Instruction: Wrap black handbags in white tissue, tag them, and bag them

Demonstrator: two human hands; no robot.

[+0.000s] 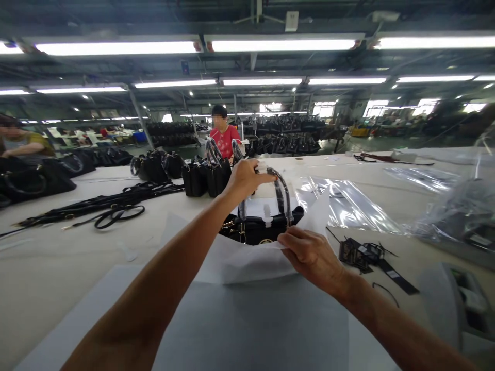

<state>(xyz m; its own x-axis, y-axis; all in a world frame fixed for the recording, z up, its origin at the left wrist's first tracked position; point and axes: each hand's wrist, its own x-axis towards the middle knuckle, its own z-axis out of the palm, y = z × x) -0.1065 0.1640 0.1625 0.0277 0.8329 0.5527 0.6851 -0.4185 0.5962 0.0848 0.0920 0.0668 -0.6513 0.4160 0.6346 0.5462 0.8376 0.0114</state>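
A black handbag (255,236) with gold fittings stands in front of me, its lower part hidden behind white tissue paper (232,263). Clear wrap covers its raised handles (285,193). My left hand (244,178) is closed at the top of these handles, fingers partly hidden. At the bag's right front, beside the foot of a handle, my right hand (307,251) pinches the upper edge of the paper. More white sheets (266,330) lie flat on the table nearer to me.
Black straps (119,198) and more black handbags (152,167) lie to the left. Clear plastic bags (348,203), black tags (353,255) and a grey-white device (456,304) are at the right. A person in red (224,138) is across the table; another person (23,144) is far left.
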